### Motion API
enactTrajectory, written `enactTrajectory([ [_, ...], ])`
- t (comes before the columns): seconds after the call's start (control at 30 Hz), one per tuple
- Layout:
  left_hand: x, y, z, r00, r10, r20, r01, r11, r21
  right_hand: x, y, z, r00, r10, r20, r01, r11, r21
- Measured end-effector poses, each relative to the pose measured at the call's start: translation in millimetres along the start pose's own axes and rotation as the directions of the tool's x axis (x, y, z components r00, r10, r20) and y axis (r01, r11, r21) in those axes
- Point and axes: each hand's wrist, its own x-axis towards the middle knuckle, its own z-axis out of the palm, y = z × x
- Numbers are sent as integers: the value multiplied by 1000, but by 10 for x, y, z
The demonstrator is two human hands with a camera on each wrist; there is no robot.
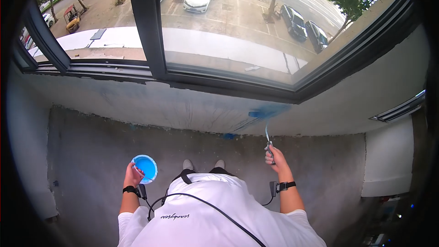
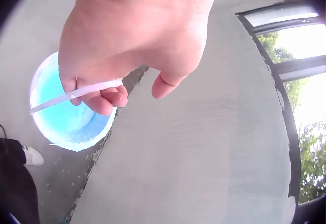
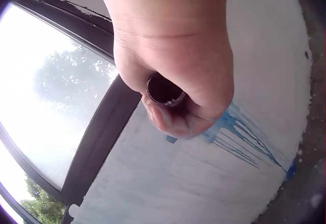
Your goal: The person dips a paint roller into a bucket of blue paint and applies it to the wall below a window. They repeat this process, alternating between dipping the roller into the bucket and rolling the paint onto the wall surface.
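Note:
My left hand point(image 1: 132, 176) holds a white bucket point(image 1: 156, 170) by its thin bail handle point(image 2: 53, 102), fingers curled under it. Bright blue paint point(image 2: 63, 112) lies inside, and pale drips coat the rim. My right hand point(image 1: 276, 159) grips the handle point(image 3: 165, 99) of a paint roller, its hollow end showing in the right wrist view. From the fist a thin rod point(image 1: 267, 131) runs up to the blue roller head point(image 1: 257, 114), which overlaps the wall below the window. A wet blue patch point(image 1: 278, 110) spreads beside it, with streaks running down.
Dark window frames point(image 1: 157, 41) stand above the pale wall point(image 1: 192, 103). Blue paint has pooled at the wall's foot point(image 1: 228, 136) on the grey concrete floor point(image 1: 315, 164). A black cable point(image 1: 206, 199) crosses the white shirt. Cars and trees show outside.

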Motion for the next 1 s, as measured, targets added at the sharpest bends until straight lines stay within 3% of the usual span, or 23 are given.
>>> enactTrajectory([
  [0.13,-86,148,287,992,-18,123,-3,986,167,-75,136,199,999,-20,26,23,990,-138],
  [0.2,-104,219,461,986,-37,160,-5,968,251,-42,170,276,1000,7,18,-1,939,-343],
  [0.33,-203,336,851,953,-66,296,-38,942,333,27,282,442,997,13,78,31,842,-539],
  [0.4,-254,373,1047,925,-62,375,-52,956,288,10,284,550,992,75,101,-6,829,-560],
  [0.53,-517,513,1427,871,-88,483,-94,936,340,58,439,891,974,-79,212,206,697,-687],
  [0.57,-603,557,1540,875,-89,475,-108,923,371,58,446,945,968,-101,229,245,579,-778],
  [0.6,-727,591,1640,876,-94,473,-121,907,403,30,458,1019,970,-72,232,230,581,-780],
  [0.67,-921,664,1811,867,-96,489,-141,894,425,-28,409,1206,916,-145,374,400,270,-876],
  [0.93,-1473,762,2210,742,-77,666,-297,853,430,-75,370,1793,854,-81,515,521,135,-843],
  [1.0,-1500,764,2232,727,-78,682,-312,847,430,-50,373,1917,827,-56,559,561,27,-827],
])
